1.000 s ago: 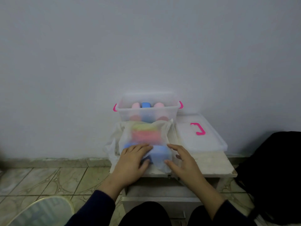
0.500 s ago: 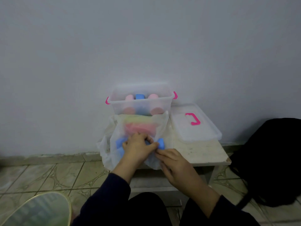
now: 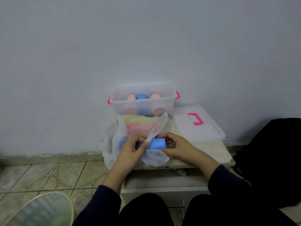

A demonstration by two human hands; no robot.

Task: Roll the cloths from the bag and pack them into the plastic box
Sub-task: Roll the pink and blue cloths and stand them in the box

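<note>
A blue cloth (image 3: 157, 143), rolled into a tube, lies across the white plastic bag (image 3: 112, 144) on a small white table (image 3: 215, 150). My left hand (image 3: 132, 148) grips the roll's left part, fingers curled over it. My right hand (image 3: 176, 145) holds its right end. More folded cloths (image 3: 138, 125), yellow and pink, show through the bag behind the roll. Behind the bag stands the clear plastic box (image 3: 167, 104) with pink handles, holding two pink rolls and one blue roll.
The box's clear lid (image 3: 198, 126) with a pink handle lies flat to the right of the bag. A black bag (image 3: 273, 157) sits on the floor at right. The wall is close behind the table. A round glass-topped object (image 3: 40, 209) is at lower left.
Both hands went from pressing flat on the blue cloth to curling round it; the cloth is now a tight roll. The view has shifted slightly.
</note>
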